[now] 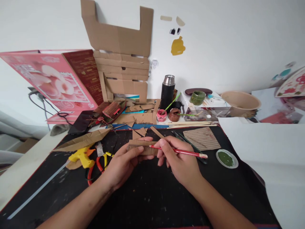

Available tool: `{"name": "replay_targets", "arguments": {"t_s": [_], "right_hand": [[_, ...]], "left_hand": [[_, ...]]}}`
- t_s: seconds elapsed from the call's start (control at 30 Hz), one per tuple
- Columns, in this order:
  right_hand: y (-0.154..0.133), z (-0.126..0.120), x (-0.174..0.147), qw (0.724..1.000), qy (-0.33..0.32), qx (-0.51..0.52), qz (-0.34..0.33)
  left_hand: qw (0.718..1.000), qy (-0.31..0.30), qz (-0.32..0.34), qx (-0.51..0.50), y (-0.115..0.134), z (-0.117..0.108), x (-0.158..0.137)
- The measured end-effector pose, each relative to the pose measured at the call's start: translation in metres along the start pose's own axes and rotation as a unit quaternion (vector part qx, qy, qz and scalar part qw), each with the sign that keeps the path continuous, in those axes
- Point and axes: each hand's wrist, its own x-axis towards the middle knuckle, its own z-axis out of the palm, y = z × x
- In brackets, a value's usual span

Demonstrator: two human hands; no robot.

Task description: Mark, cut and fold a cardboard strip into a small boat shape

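Note:
Over the black mat, my left hand (128, 156) grips a small strip of brown cardboard (146, 149), thumb on its face and fingers behind it. A thinner, darker strip seems to lie along its upper part under the thumb. Between the thumb and fingers of my right hand (177, 156) is a red pencil (183, 151), its tip at the cardboard's face and its pale end pointing right. Just behind the hands lie cut cardboard scraps (140, 132). A corrugated cardboard piece (202, 138) rests to the right of my right hand.
Left of my hands lie a yellow glue gun (83, 156) and red-handled pliers (90, 173). A lid with green paint (226, 159) sits at the right. Paint jars (174, 115), a black thermos (168, 92) and wooden sticks (193, 124) line the back. A pink box (64, 82) stands back left.

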Motion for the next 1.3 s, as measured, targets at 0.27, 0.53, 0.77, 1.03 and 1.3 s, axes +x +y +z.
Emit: {"name": "replay_targets", "arguments": {"t_s": [0.27, 0.53, 0.77, 1.03, 1.3], "right_hand": [[-0.0011, -0.0002, 0.0002, 1.0, 0.001, -0.013, 0.003], [-0.0013, 0.0, 0.0004, 1.0, 0.001, -0.01, 0.004], [-0.0031, 0.0, 0.0, 1.0, 0.014, 0.022, 0.003], [-0.0041, -0.0005, 0.0004, 1.0, 0.009, 0.019, 0.005], [-0.0002, 0.0001, -0.001, 1.0, 0.009, 0.008, 0.003]], "left_hand": [[1.0, 0.002, 0.0, 0.003, -0.0003, 0.0008, -0.0002], [1.0, -0.002, 0.007, 0.008, -0.0008, 0.0007, 0.0003], [1.0, 0.0, 0.006, -0.008, 0.0009, 0.0033, -0.0006], [1.0, 0.0, 0.007, -0.004, 0.0007, 0.0026, 0.0011], [1.0, -0.012, 0.006, -0.007, -0.0011, -0.0002, 0.0022]]}}
